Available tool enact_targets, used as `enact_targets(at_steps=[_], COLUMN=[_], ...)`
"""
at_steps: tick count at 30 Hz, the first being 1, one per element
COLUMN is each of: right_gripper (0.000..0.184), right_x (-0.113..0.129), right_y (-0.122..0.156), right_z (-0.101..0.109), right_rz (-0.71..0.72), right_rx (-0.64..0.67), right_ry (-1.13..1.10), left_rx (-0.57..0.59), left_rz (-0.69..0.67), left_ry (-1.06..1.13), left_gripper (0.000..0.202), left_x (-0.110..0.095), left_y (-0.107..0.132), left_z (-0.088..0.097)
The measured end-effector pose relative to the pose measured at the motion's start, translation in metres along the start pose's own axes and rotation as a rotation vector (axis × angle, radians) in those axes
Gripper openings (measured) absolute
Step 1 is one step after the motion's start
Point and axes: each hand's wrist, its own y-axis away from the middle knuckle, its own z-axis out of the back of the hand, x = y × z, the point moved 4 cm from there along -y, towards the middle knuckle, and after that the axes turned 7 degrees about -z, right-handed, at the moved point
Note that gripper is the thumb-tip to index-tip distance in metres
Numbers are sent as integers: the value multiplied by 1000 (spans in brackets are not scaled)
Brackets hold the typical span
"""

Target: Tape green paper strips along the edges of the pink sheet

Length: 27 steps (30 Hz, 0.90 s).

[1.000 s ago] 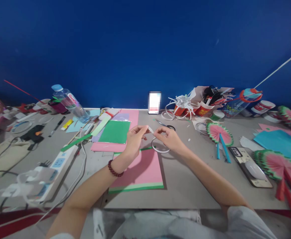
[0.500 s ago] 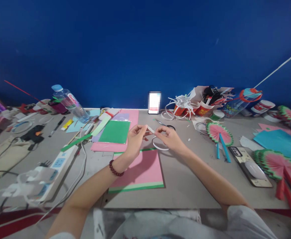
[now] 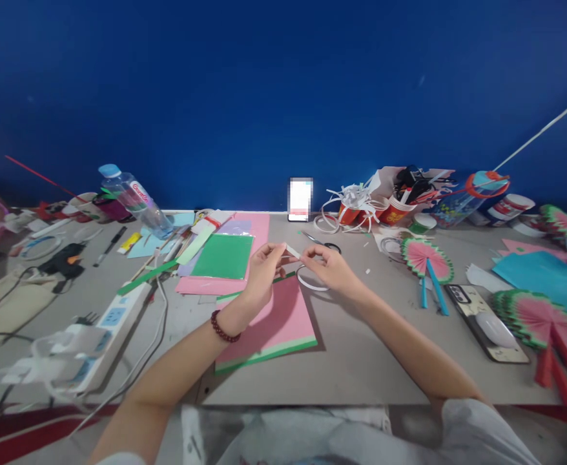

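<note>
My left hand (image 3: 266, 267) pinches one end of a narrow white strip (image 3: 293, 252), which looks like tape. The thumb and fingers of my right hand (image 3: 327, 266) close on its other end, a short way off. A thin white loop (image 3: 307, 284) hangs or lies just below my right fingers; whether it joins the strip I cannot tell. Under my left hand and forearm lies a pink paper stack with green edges (image 3: 278, 323), turned at an angle on the desk. Behind the hands rest scissors (image 3: 329, 245) with black handles.
Green paper in a clear sleeve (image 3: 225, 256) lies on pink sheets. At left are a power strip (image 3: 113, 323), glue gun (image 3: 63, 261) and bottle (image 3: 135, 200). A phone (image 3: 300, 200) stands by the wall. Watermelon-patterned paper fans (image 3: 427, 259) and a cup of white strips (image 3: 349, 213) are at right.
The pink and green paper stack has turned counterclockwise, its right side shifting away from me. Both hands keep the white strip in nearly the same place.
</note>
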Motion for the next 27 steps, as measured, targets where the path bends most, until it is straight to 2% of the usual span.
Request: enact_targets(at_steps=[3,7,11,22,27], right_gripper=[25,23,22,19,18], right_x=[1,2,1,-3,-7], right_y=[0,0,0,-1,-3], right_z=[0,1,1,1,4], right_rz=[-37,-11,-2,-34,-11], right_rx=[6,-4,-13,-34,-101], right_ry=[-36,-55,-40,10,-14], left_rx=[31,81,73,43,27], left_rz=[-23,-102,-154,-112,-139], left_ry=[4,-86,-153,-153,-150], left_gripper=[31,25,19,24,26], left_x=[2,2,-2,8,3], left_y=[-3,-3,1,-2,-1], left_z=[-1,-3,-3,1,1])
